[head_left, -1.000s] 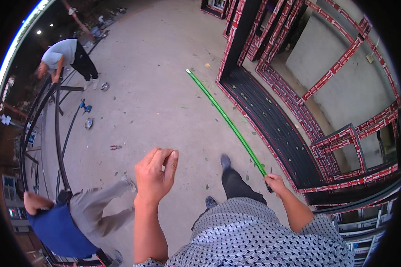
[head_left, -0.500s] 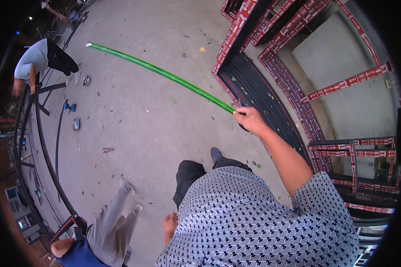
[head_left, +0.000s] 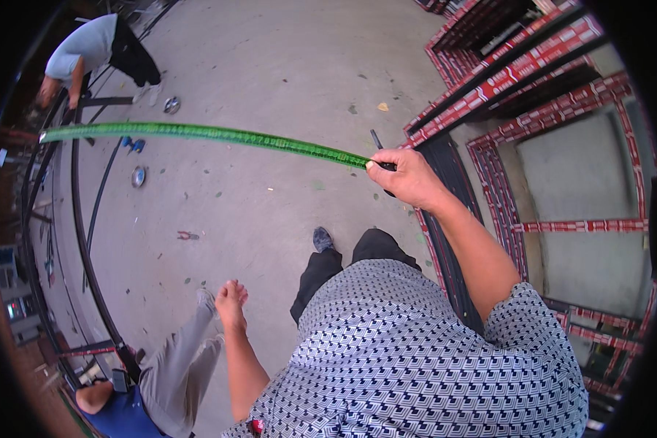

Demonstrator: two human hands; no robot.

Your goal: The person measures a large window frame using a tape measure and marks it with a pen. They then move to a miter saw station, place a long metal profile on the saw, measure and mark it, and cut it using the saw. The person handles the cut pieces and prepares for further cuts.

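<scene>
We find: a grey-shirted co-worker [head_left: 84,45], bent over, far left; one green measuring tape [head_left: 219,133], blade running from far left rightward; a blue-shirted co-worker [head_left: 130,416], near left; pliers [head_left: 187,236] on the floor; our left hand [head_left: 231,298], near, fingers curled, how tightly we cannot tell; our right hand [head_left: 414,179], gripping the tape's right end; red-and-white-banded frames [head_left: 584,226], right.
</scene>
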